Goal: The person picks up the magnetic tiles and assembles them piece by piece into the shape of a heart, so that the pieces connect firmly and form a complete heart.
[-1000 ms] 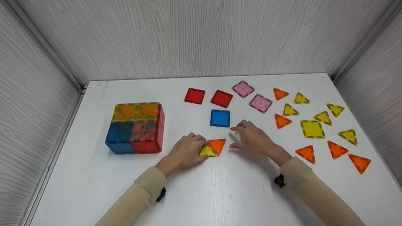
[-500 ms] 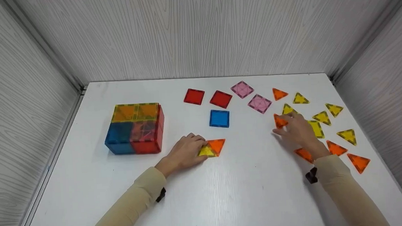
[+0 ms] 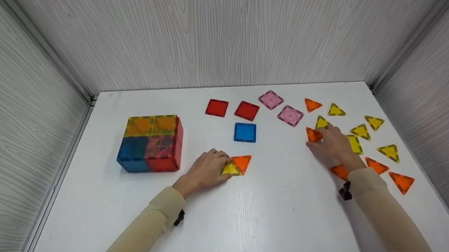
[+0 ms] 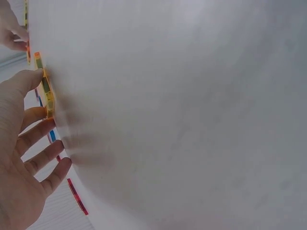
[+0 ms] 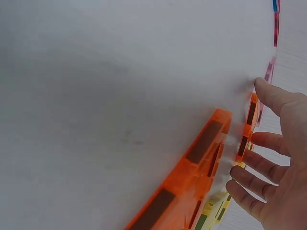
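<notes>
My left hand (image 3: pixel 208 168) pinches a yellow triangle magnetic tile (image 3: pixel 232 169) between thumb and forefinger, flat on the table. An orange triangle tile (image 3: pixel 243 164) lies edge to edge with it on the right. Over at the right, my right hand (image 3: pixel 334 142) has its thumb and forefinger at two sides of another orange triangle tile (image 3: pixel 313 135), still on the table. In the right wrist view this orange tile (image 5: pixel 247 127) shows edge-on between thumb and forefinger, the other fingers spread. A yellow triangle tile (image 3: pixel 321 122) touches or nearly touches the right fingertips.
A box built of coloured tiles (image 3: pixel 150 144) stands at left. Red squares (image 3: pixel 217 107), a blue square (image 3: pixel 245 132) and pink squares (image 3: pixel 271 99) lie behind the hands. Several yellow and orange triangles (image 3: pixel 401 181) and a partly covered yellow square (image 3: pixel 355 144) surround the right hand.
My right hand has moved right, from beside the joined triangles to the orange triangle, and its fingers have closed in on it. The left hand has stayed in place.
</notes>
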Demonstrator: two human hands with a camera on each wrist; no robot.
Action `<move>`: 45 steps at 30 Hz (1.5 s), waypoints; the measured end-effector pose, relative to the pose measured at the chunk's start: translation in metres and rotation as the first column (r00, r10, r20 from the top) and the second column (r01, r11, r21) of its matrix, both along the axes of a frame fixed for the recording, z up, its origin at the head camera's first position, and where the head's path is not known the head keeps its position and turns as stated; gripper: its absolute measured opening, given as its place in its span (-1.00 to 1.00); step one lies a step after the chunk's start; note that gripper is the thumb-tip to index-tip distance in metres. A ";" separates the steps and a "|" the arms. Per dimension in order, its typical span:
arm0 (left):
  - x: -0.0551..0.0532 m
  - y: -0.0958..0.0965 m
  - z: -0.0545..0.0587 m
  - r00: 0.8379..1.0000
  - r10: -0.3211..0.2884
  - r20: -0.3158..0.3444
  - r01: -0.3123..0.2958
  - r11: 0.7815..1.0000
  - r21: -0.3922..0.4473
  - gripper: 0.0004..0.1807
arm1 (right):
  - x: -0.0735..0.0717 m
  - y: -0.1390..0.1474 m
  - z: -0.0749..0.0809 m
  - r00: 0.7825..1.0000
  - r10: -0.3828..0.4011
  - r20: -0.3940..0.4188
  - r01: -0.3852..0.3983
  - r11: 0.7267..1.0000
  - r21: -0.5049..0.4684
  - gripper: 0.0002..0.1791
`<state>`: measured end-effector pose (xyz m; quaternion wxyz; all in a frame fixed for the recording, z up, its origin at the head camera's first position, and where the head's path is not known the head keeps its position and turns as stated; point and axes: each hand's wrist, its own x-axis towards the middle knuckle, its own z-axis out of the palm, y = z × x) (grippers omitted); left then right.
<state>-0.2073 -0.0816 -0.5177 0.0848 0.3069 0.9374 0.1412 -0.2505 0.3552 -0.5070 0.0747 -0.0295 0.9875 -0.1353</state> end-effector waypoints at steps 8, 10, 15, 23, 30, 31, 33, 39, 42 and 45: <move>0.000 0.000 0.000 1.000 -0.011 -0.019 0.010 1.000 -0.004 -0.42 | 0.010 -0.021 0.001 0.998 0.047 -0.035 -0.049 0.997 -0.058 -0.29; 0.000 0.000 0.000 1.000 -0.009 -0.010 0.009 1.000 -0.002 -0.41 | 0.016 -0.033 0.000 0.994 0.092 -0.050 -0.096 0.993 -0.070 -0.31; 0.000 -0.001 0.000 1.000 -0.004 0.005 0.004 1.000 -0.005 -0.41 | 0.032 -0.069 0.000 0.976 0.202 -0.077 -0.208 0.976 -0.072 -0.34; -0.001 -0.001 0.000 1.000 -0.007 0.002 0.007 1.000 -0.008 -0.40 | 0.050 -0.110 0.001 0.954 0.296 -0.050 -0.299 0.951 -0.076 -0.37; 0.000 -0.001 0.000 1.000 -0.006 -0.001 0.006 1.000 -0.002 -0.41 | 0.055 -0.136 0.001 0.948 0.319 -0.018 -0.319 0.948 -0.017 -0.26; 0.000 -0.001 0.000 1.000 -0.006 0.002 0.006 1.000 0.002 -0.41 | 0.055 -0.140 0.001 0.948 0.318 -0.014 -0.318 0.948 -0.008 -0.24; 0.000 -0.001 0.000 1.000 -0.005 0.006 0.005 1.000 0.004 -0.41 | 0.055 -0.148 0.000 0.949 0.314 -0.009 -0.314 0.949 0.004 -0.22; 0.000 -0.001 0.000 1.000 0.004 0.012 -0.004 1.000 0.003 -0.42 | 0.055 -0.168 0.001 0.949 0.315 -0.005 -0.315 0.949 0.005 -0.19; 0.000 0.000 -0.001 1.000 0.005 0.007 -0.005 1.000 0.003 -0.41 | 0.055 -0.175 0.001 0.949 0.315 -0.005 -0.315 0.949 0.002 -0.20; 0.000 0.000 0.000 1.000 0.002 0.004 -0.002 1.000 0.011 -0.43 | 0.054 -0.180 0.001 0.949 0.315 -0.019 -0.315 0.949 -0.003 -0.23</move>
